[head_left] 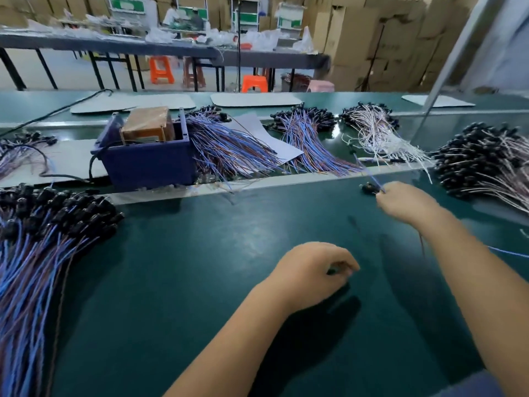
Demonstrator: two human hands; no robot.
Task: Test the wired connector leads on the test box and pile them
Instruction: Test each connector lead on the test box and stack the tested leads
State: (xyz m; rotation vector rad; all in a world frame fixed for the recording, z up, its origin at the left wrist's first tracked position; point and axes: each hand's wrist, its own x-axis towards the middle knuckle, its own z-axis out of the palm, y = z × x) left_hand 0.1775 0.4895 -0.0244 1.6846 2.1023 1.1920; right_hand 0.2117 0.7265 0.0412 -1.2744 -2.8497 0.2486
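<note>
Right hand (400, 206) reaches out to the far right of the green mat (200, 282), fingers curled on a blue-wired lead (369, 174). Its black connector (367, 189) sits just left of the knuckles, touching or barely above the mat, can't tell which. The wire runs up and left from the grip toward the white strip (257, 181). Right forearm stretches diagonally from the lower right corner, wrist roughly straight.

Left hand (312, 272) is mid-mat, nearer the body, well apart from the held lead. Fingers curled downward, thumb meeting fingertips; something small and dark shows in the pinch, too blurred to identify. Left forearm comes up from bottom centre.

Test box (148, 156), blue with a brown block inside, stands far left of both hands behind the strip. Big blue-wire pile (43, 239) lies on the left edge of the mat. More piles behind the strip: blue ones (229, 147) beside the box, a white-wire one (378, 133), and a dense black-connector pile (486, 164) just right of the right hand.
</note>
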